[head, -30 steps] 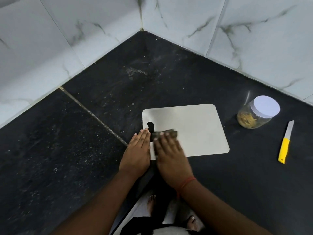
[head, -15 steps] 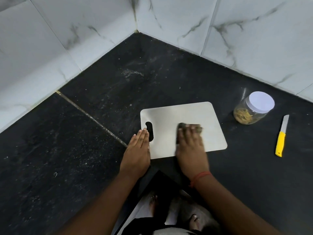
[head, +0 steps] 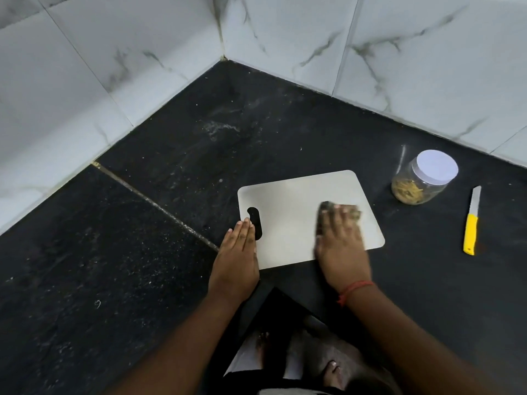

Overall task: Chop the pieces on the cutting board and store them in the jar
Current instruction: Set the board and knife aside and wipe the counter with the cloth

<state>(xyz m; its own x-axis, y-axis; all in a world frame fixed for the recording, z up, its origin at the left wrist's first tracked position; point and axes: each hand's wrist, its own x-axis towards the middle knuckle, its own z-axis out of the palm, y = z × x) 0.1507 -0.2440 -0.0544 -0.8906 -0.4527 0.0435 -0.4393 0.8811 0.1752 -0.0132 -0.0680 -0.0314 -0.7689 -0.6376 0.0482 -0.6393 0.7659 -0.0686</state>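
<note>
**Wiping the cutting board while the jar stands closed**

Pressing down on the right part of the cutting board (head: pixel 288 212), your right hand (head: pixel 340 246) lies flat over a dark scrub pad (head: pixel 339 208), fingers straight and close together, so the grip here is a flat press and not a pinch. The pad's dark edge shows past your fingertips and along the thumb side; the hand is blurred, so finer detail cannot be told. A red thread (head: pixel 353 289) circles that wrist.

Your left hand (head: pixel 235 252) rests palm down at the board's left edge, fingers straight and pressed together, fingertips just beside the black handle slot (head: pixel 255 223). It holds nothing; it lies partly on the board and partly on the black desk (head: pixel 114 252).

You have no pieces showing on the bare part of the board. The jar (head: pixel 422 179) stands on the desk to the right of the board, apart from it, with its white lid (head: pixel 436 166) on and brownish chopped bits at the bottom. The knife (head: pixel 472 220), yellow handle toward you and blade pointing away, lies on the desk right of the jar, touched by neither hand.

White marbled wall tiles (head: pixel 142 67) meet in a corner behind the desk.
</note>
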